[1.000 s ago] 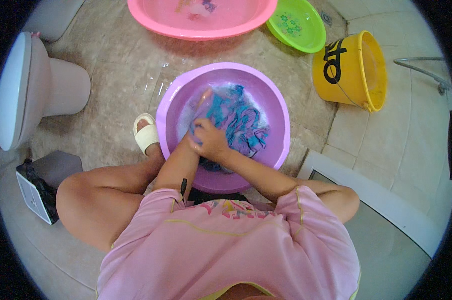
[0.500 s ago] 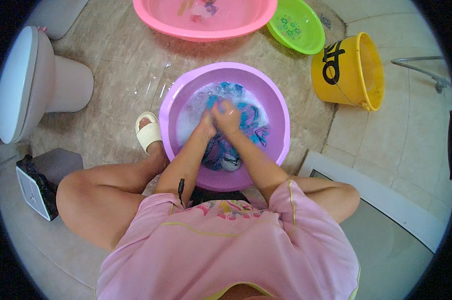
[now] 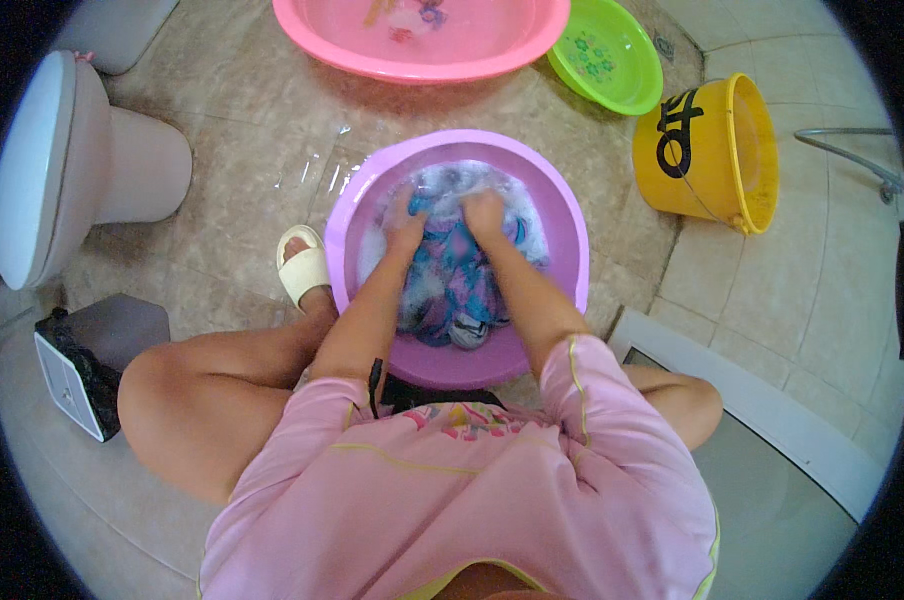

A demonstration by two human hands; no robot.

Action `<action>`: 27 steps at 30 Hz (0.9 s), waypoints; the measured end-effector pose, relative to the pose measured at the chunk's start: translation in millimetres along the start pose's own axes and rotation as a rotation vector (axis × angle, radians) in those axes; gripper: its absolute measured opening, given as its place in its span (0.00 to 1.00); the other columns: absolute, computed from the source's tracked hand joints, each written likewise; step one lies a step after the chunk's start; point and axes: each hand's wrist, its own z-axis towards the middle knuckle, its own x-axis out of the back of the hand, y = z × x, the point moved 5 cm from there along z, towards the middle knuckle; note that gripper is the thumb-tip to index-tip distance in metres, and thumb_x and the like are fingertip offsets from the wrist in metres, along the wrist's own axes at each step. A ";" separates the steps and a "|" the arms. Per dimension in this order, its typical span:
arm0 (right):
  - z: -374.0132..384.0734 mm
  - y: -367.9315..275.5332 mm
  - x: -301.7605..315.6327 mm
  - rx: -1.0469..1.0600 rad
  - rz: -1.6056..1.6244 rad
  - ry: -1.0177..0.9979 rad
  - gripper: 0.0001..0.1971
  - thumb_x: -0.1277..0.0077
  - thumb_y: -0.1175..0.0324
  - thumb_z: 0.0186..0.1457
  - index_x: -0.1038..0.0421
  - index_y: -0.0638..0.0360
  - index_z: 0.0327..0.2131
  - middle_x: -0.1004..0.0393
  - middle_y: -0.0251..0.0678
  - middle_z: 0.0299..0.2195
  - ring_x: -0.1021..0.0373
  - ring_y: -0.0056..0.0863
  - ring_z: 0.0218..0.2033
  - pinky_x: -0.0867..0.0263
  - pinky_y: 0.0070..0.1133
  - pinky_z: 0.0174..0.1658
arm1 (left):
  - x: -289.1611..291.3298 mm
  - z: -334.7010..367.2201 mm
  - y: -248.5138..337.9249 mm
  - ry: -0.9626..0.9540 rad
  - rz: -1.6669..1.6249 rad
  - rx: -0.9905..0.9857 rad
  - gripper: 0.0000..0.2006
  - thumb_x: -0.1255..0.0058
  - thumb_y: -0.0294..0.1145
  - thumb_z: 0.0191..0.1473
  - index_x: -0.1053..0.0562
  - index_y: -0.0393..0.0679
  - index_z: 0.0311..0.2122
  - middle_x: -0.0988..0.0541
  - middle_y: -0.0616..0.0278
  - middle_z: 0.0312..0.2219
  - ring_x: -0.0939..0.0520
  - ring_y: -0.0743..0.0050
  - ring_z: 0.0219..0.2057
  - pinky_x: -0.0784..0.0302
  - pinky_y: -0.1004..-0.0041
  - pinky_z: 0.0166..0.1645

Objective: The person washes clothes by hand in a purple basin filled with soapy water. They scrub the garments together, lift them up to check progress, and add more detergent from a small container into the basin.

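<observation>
Left hand (image 3: 405,232) and right hand (image 3: 484,215) parted (pushing cloth (image 3: 452,285) farther).

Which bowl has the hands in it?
The purple basin in the middle. Both the left hand and right hand press blue cloth in it. The pink basin and green basin sit untouched.

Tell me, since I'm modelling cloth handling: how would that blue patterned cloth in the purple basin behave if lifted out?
The blue patterned cloth lies bunched and folded under the left hand and right hand, so it would probably hang limp. It sits in sudsy water in the purple basin, so likely heavy, dripping and somewhat slippery.
</observation>
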 end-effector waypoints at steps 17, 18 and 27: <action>-33.1 -64.0 49.6 -0.109 0.113 0.106 0.17 0.54 0.56 0.41 0.32 0.63 0.22 0.31 0.51 0.21 0.33 0.48 0.25 0.38 0.36 0.30 | -29.5 -27.7 41.5 -0.248 -1.557 0.993 0.21 0.59 0.50 0.46 0.31 0.45 0.41 0.27 0.57 0.35 0.29 0.58 0.37 0.35 0.55 0.44; -46.4 -78.8 47.8 -0.086 0.198 0.086 0.16 0.54 0.56 0.40 0.32 0.62 0.22 0.31 0.49 0.21 0.33 0.46 0.25 0.38 0.36 0.30 | -22.8 -26.1 33.0 -0.286 -1.578 1.037 0.22 0.59 0.49 0.46 0.33 0.42 0.41 0.28 0.55 0.34 0.28 0.60 0.36 0.34 0.57 0.43; -14.6 -62.8 50.2 0.000 0.215 0.317 0.12 0.52 0.62 0.42 0.34 0.63 0.21 0.32 0.50 0.23 0.35 0.48 0.27 0.40 0.34 0.34 | 4.0 -17.6 29.4 -0.429 -1.670 1.015 0.28 0.66 0.54 0.48 0.34 0.37 0.42 0.29 0.50 0.38 0.28 0.55 0.38 0.36 0.57 0.46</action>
